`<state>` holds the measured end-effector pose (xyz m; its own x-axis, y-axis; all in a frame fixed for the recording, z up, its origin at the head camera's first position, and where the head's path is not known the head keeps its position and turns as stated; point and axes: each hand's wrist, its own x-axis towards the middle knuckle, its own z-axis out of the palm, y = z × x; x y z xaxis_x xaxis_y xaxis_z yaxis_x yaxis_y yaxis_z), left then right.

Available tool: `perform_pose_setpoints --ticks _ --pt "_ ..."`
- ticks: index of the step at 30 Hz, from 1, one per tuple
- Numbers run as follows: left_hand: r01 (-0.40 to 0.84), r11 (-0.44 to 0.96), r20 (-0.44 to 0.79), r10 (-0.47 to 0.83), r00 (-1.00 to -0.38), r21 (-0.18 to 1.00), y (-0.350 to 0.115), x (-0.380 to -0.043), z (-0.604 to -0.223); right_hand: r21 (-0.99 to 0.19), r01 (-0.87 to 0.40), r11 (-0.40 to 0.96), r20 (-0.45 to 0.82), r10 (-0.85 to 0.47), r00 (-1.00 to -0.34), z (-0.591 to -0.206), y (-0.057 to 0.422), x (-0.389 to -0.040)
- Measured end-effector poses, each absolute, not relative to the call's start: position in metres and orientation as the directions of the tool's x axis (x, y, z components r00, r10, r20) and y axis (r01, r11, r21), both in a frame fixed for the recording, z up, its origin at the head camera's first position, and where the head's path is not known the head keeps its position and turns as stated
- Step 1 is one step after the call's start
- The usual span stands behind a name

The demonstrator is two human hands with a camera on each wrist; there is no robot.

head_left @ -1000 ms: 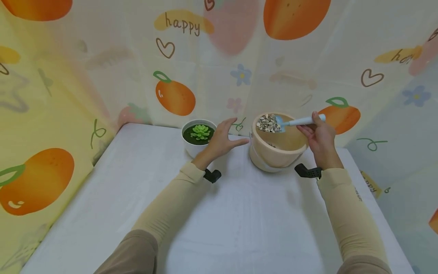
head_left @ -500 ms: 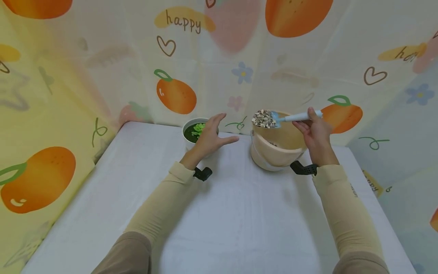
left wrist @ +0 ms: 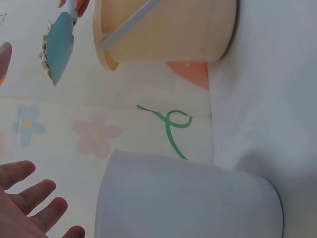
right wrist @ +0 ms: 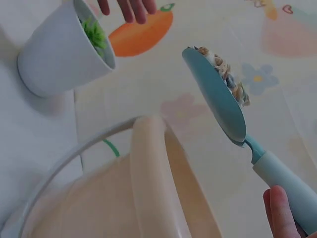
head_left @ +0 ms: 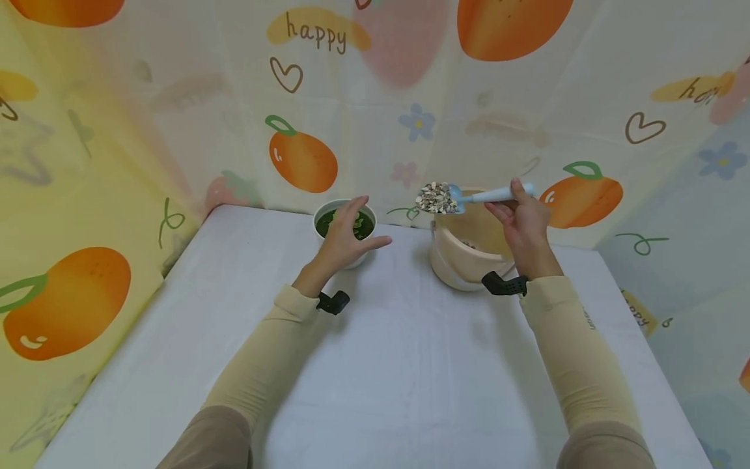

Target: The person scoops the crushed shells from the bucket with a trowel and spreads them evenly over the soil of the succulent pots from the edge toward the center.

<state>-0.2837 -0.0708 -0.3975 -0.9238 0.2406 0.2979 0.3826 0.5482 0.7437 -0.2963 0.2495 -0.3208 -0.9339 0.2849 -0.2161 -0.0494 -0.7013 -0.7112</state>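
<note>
Right hand (head_left: pixel 527 227) raised near bucket (head_left: pixel 465 260), gripping scoop (head_left: pixel 495 195) by handle; left hand (head_left: pixel 340 242) empty, fingers and thumb spread, near pot (right wrist: pixel 59 57)

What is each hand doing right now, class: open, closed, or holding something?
Left hand: open, holding nothing, near the white pot.
Right hand: holding the trowel by its handle, gravel on the blade.

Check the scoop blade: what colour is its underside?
Teal, a muted blue-green; the scoop blade shows best in the right wrist view.
</note>
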Motion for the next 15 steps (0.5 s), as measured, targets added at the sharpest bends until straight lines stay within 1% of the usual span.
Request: perform_pose_setpoints --ticks 15 --pt "0.339 0.535 0.293 0.172 -0.941 0.774 -0.1 -0.284 -0.4 -0.71 -0.002 -0.704 -0.233 0.237 -0.943 -0.327 0.217 -0.3"
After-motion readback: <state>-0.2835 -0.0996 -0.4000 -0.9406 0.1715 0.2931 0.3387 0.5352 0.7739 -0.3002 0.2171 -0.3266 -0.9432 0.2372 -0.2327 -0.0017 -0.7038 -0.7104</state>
